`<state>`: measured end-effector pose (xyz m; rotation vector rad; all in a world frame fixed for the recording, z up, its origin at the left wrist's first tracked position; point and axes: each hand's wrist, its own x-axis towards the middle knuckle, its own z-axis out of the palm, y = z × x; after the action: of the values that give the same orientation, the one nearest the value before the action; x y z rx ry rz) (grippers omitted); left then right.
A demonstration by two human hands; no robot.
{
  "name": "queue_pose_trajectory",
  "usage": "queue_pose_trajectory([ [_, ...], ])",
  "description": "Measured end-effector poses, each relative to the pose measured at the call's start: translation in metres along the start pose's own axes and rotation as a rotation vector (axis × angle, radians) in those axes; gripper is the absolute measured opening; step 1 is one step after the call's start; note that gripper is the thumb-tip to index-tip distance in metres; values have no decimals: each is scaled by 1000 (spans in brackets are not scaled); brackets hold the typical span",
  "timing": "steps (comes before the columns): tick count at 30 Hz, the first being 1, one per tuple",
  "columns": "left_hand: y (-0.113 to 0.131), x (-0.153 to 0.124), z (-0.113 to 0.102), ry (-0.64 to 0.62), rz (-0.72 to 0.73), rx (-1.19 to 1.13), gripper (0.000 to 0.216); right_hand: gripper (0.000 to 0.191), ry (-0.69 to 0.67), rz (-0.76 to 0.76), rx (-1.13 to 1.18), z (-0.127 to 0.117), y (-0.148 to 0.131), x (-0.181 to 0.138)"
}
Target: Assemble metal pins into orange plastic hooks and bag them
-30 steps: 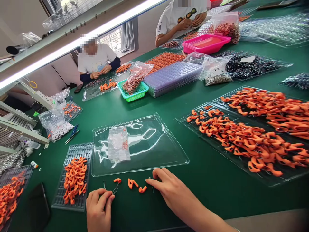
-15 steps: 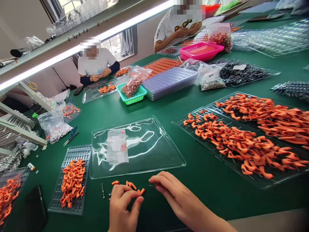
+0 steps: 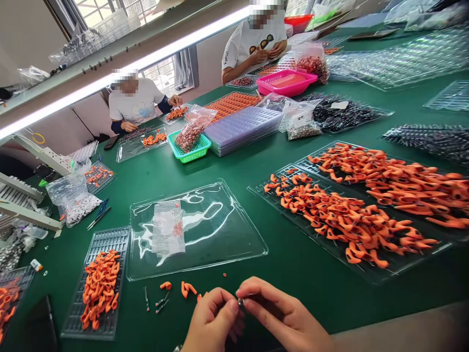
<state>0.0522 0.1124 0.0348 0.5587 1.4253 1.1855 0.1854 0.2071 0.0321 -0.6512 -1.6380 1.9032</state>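
My left hand (image 3: 214, 318) and my right hand (image 3: 282, 315) meet at the near table edge, fingertips pinched together on a small part I cannot make out. Just left of them lie a few loose orange curved pieces (image 3: 187, 288) and thin metal pins (image 3: 161, 303) on the green table top (image 3: 286, 264). A clear plastic tray (image 3: 227, 230) lies beyond my hands with a small clear bag (image 3: 167, 229) on it. A gridded tray with a heap of orange pieces (image 3: 99, 281) sits to the left.
Two trays piled with orange pieces (image 3: 340, 215) (image 3: 399, 176) fill the right side. Farther off stand a green basket (image 3: 190, 149), stacked clear trays (image 3: 244, 128), a pink tub (image 3: 286, 82) and bags. Two other people work across the table. Tweezers (image 3: 98, 217) lie at left.
My left hand moved right from the loose pieces to meet my right hand; both now pinch together. The camera view shifted right and slightly up.
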Motion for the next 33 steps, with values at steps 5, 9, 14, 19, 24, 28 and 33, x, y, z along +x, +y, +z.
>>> queue_pose_trajectory([
  [5, 11, 5, -2, -7, 16, 280, 43, 25, -1, -89, -156, -12, 5, 0],
  [9, 22, 18, -7, 275, 393, 1004, 23, 22, 150, -140, -332, -24, 11, 2],
  [14, 22, 36, -6, 293, 465, 1409, 17, 22, 194, -128, -428, -34, 20, 0],
  [19, 21, 37, -3, 324, 497, 1397, 19, 21, 171, -110, -447, -34, 22, -4],
  [24, 29, 23, -1, 268, 347, 850, 13, 24, 179, -74, -253, -17, 14, -5],
  [28, 27, 10, 1, 169, 158, 55, 18, 21, 209, -118, -53, 2, 6, -6],
  [33, 20, 0, 8, 184, 137, -374, 32, 18, 225, -209, 11, 17, 4, -10],
])
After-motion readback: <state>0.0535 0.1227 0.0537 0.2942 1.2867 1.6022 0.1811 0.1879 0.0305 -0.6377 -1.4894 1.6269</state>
